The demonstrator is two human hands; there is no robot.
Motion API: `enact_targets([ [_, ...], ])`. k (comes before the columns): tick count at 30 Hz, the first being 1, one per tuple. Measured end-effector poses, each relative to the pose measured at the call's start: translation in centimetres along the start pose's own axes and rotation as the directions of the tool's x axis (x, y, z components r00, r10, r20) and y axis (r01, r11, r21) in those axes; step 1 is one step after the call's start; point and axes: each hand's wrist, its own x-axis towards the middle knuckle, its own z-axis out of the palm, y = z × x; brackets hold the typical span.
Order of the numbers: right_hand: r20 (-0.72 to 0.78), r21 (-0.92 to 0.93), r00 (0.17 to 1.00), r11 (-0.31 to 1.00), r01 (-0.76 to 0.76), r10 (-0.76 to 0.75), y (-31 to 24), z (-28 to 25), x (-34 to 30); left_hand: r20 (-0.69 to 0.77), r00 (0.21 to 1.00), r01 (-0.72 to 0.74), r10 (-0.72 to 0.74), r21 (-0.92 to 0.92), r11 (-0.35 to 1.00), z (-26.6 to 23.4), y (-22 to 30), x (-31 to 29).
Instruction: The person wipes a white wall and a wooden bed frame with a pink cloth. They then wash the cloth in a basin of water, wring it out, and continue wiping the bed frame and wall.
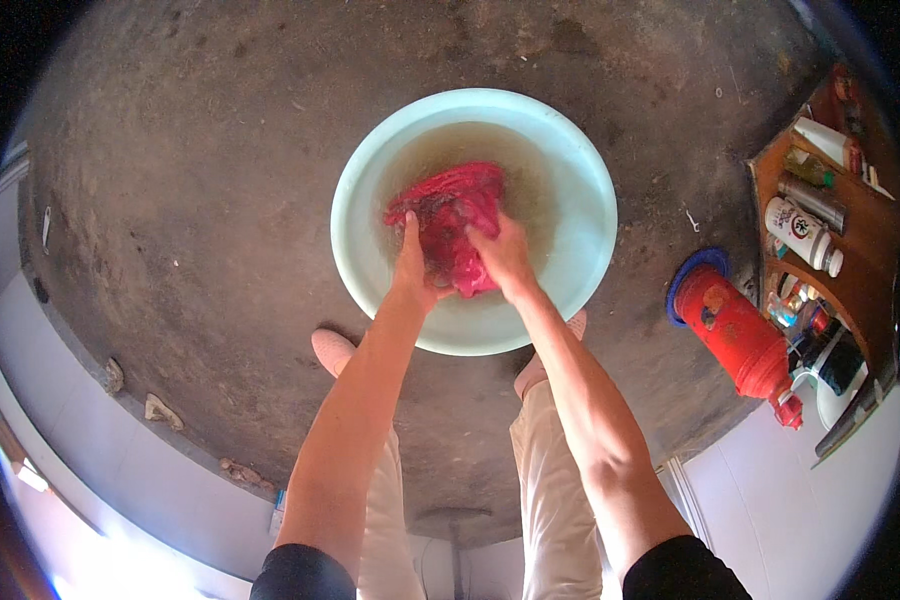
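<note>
A wet, crumpled red cloth lies bunched in murky brownish water in a pale aqua basin on the floor. My left hand grips the cloth's left side, thumb pointing up along it. On its right side, my right hand has its fingers closed around the fabric. Both hands are down inside the basin, close together, and some fingertips are hidden by the cloth. Whether the cloth is a garment or a towel cannot be told.
To the right stands a red thermos flask with a blue base. Behind it, a brown wooden shelf holds a white bottle and several containers. My feet in pink shoes flank the basin's near side. Stones lie along the left wall on the dark floor.
</note>
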Motion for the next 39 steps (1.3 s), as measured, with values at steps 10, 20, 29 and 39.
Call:
enact_targets([
  [10, -0.189, -0.314, 0.876, 0.872, 0.375, -0.444, -6.6, 2.6, -4.7, 0.312, 0.854, -0.402, 0.417, -0.113, 0.909, -0.3, -2.6, 1.3],
  [20, -0.273, -0.659, 0.834, 0.725, 0.201, -0.479, -0.4, -1.8, 3.1, -0.097, 0.969, -0.222, 0.227, 0.063, 0.973, -0.7, -1.1, -5.2],
  [29, 0.163, 0.301, 0.986, 0.951, -0.074, 0.025, -1.4, -1.1, -2.8, 0.166, 0.971, -0.148, 0.171, -0.142, 0.979, -1.8, 0.6, 0.4],
  [39, -0.243, -0.305, 0.88, 0.893, 0.331, -0.409, -5.2, 1.7, -2.7, 0.12, 0.965, -0.212, 0.232, -0.159, 0.964, 0.6, -3.6, -1.2],
])
